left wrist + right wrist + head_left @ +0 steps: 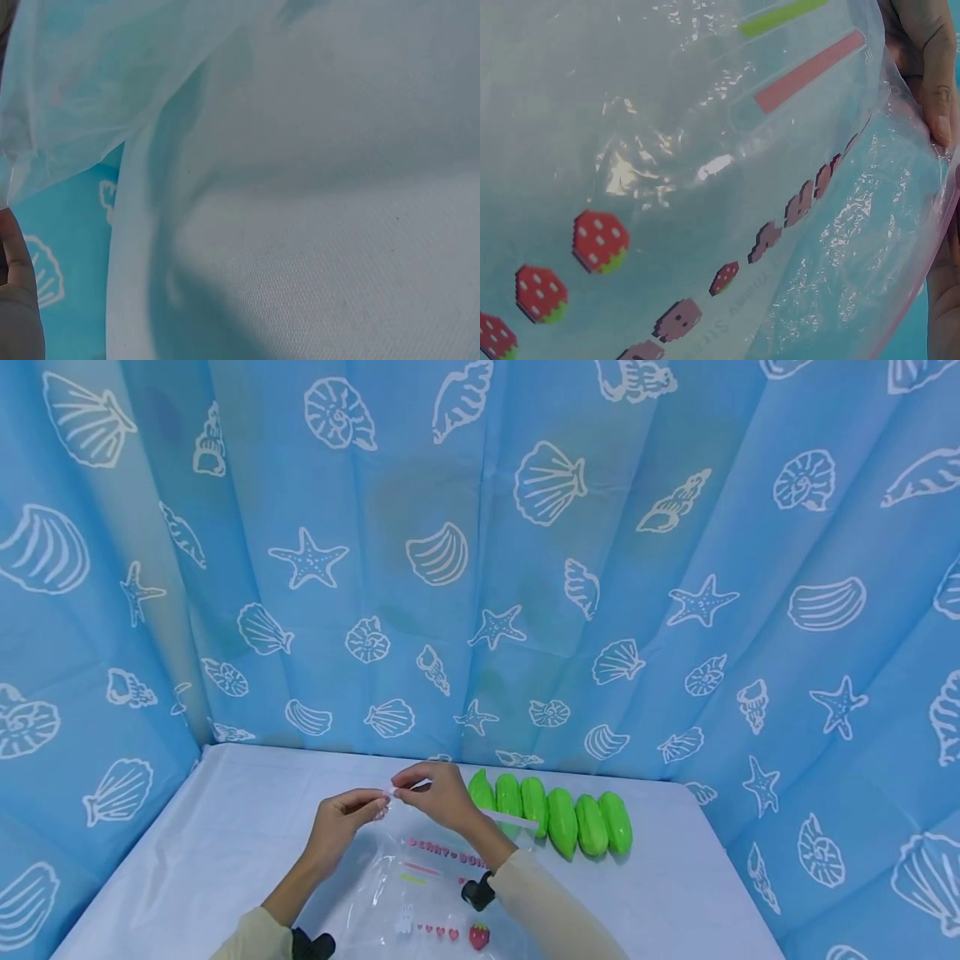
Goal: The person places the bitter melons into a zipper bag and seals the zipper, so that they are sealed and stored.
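A clear plastic zip bag [431, 893] printed with pink letters, hearts, a rabbit and a strawberry hangs below both hands over the white table. My left hand [335, 827] pinches its upper left corner between thumb and fingertips. Close beside it, the right hand [442, 795] pinches the same top edge, fingertips almost meeting the left ones. In the left wrist view, a thumb [16, 300] shows at the edge under the bag's film [90, 90]. Red strawberry prints and a pink bar mark the bag [682, 225] in the right wrist view, with fingers [934, 75] at its edge.
Several glossy green elongated vegetables [562, 822] lie in a row at the back right of the white-covered table [660, 893], partly behind the right forearm and bag. A blue curtain [480, 568] with white shell prints surrounds the table's back and sides.
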`<state>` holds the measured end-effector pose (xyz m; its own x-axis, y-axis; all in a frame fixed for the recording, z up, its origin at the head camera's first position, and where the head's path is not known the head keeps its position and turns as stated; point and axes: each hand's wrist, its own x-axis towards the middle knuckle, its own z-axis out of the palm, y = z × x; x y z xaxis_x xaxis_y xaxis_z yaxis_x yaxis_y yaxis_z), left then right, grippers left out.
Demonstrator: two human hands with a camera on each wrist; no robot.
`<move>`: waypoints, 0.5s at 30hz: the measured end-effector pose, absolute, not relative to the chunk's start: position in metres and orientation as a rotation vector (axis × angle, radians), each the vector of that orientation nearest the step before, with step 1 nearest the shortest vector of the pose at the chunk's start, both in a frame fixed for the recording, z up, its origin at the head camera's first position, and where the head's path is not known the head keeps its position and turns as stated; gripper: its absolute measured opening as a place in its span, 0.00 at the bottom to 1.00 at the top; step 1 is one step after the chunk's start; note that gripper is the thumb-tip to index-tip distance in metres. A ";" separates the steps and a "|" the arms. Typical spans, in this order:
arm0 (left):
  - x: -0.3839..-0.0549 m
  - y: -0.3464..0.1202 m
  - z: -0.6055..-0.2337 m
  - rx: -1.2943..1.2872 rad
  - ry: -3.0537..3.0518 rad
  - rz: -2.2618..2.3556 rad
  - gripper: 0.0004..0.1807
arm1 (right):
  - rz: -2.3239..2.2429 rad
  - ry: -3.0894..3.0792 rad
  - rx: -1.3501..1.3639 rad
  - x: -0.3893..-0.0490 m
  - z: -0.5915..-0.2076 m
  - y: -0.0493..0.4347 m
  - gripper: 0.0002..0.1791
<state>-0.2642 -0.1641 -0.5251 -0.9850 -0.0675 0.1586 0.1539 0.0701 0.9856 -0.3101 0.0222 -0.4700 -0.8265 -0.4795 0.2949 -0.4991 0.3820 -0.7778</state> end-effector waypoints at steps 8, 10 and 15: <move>-0.264 -0.162 -0.525 -0.067 -2.144 -2.056 0.14 | 1.521 -2.585 0.895 -0.308 -0.474 0.021 0.09; -0.264 -0.161 -0.526 -0.066 -2.140 -2.044 0.15 | 1.540 -2.572 0.889 -0.308 -0.475 0.021 0.09; -0.266 -0.161 -0.527 -0.063 -2.155 -2.008 0.17 | 1.618 -2.544 0.857 -0.308 -0.478 0.019 0.11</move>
